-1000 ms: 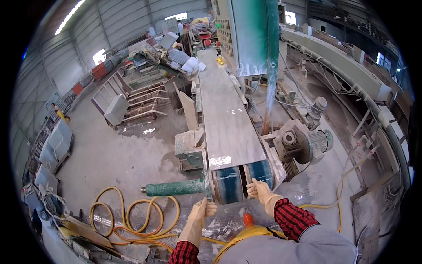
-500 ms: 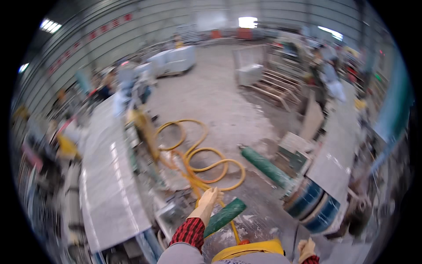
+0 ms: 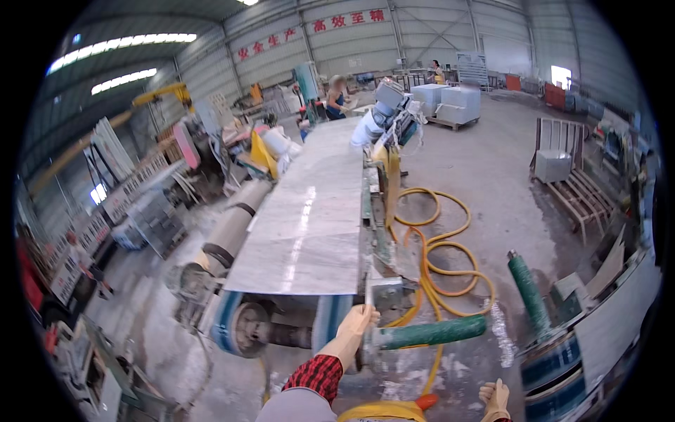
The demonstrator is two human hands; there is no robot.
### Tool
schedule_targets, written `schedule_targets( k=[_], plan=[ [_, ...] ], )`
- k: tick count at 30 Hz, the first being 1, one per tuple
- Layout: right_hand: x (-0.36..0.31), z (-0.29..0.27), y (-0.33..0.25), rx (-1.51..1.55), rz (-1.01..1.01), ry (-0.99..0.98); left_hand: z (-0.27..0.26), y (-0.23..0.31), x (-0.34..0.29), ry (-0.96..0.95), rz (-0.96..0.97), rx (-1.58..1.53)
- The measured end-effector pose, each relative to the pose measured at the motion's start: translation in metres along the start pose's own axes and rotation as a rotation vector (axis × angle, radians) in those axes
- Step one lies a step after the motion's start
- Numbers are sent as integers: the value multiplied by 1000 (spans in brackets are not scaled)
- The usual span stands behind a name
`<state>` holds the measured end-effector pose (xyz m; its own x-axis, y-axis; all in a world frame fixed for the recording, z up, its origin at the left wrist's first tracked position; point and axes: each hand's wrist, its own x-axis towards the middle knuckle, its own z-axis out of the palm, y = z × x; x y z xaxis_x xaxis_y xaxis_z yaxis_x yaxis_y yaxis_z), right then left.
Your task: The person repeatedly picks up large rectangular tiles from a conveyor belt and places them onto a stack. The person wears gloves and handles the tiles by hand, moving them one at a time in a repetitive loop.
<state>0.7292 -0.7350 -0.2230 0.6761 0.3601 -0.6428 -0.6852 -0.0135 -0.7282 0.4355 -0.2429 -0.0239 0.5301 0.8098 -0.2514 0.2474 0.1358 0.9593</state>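
My left hand [image 3: 357,325], below a red plaid sleeve, is closed at the near right corner of a belt conveyor. Its fingers are against the metal frame [image 3: 368,292]; whatever lies inside them is hidden. A long pale stone slab [image 3: 302,232] with a glossy streak lies along the conveyor, its near end just above the blue belt [image 3: 226,325]. Right beside this hand, a green roller [image 3: 432,333] sticks out to the right. Low at the right, my right hand [image 3: 495,399] hangs apart from everything with curled fingers, and I see nothing in it.
A yellow hose [image 3: 453,246] lies coiled on the floor to the right. Another green roller [image 3: 529,292] leads to a second conveyor [image 3: 555,376]. Beyond stand a metal rack [image 3: 580,190] and wrapped blocks [image 3: 457,105]. A co-worker [image 3: 336,98] is past the slab's far end.
My view has swung left, bringing the slab and conveyor to the middle. My left hand has come to the conveyor's corner. The right hand stays low with curled fingers.
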Motion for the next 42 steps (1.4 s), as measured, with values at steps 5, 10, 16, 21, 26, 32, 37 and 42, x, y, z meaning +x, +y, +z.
schedule_targets(
  k=[5, 10, 16, 21, 26, 32, 37, 42],
  plan=[
    [-16, 72, 122, 412, 354, -476, -110, -55, -68, 74, -78, 236],
    [-152, 127, 88, 46, 241, -179, -110, -48, -126, 157, -189, 215],
    [-113, 85, 82, -42, 191, -112, -163, -104, -154, 254, -222, 55],
    [-105, 88, 80, 4, 196, -103, -183, -74, -144, 211, -228, 74],
    [-212, 293, 94, -244, 434, -396, -271, -132, -183, 386, -271, -119],
    [-216, 444, 161, -241, 363, -900, -367, -191, -202, 299, -588, 68],
    [-235, 553, 167, -262, 248, -734, -426, -190, -243, 295, -557, -41],
    [-214, 633, 184, -89, 218, -635, -475, -214, -265, 348, -550, 29]
  ],
)
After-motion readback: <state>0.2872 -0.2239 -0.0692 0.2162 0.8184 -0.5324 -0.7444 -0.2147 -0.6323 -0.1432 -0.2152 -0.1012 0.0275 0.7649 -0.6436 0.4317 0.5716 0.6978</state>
